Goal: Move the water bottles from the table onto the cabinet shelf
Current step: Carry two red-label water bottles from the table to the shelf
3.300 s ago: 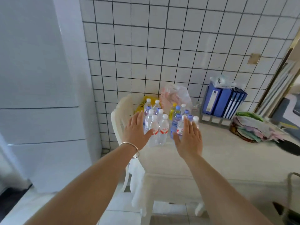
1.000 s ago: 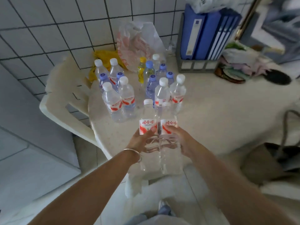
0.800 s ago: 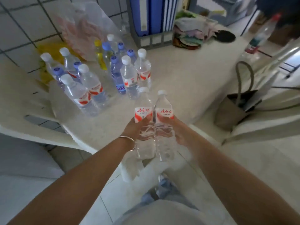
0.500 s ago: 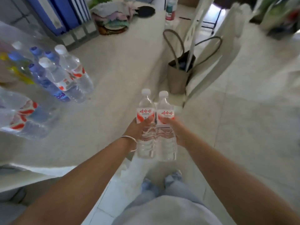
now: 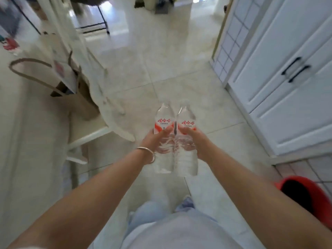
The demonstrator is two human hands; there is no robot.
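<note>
Two clear water bottles with red and white labels are held upright side by side, touching, above the tiled floor. My left hand grips the left bottle at its middle. My right hand grips the right bottle the same way. A white cabinet with closed doors and black handles stands to the right. The table lies at the left edge; the other bottles on it are out of view.
A white chair stands by the table with a brown bag leaning against it. A red bucket sits on the floor at the lower right. Pale floor tiles stretch ahead between table and cabinet.
I have turned right, away from the table, carrying both bottles. The bottle cluster has left the view and the white cabinet has come into view on the right.
</note>
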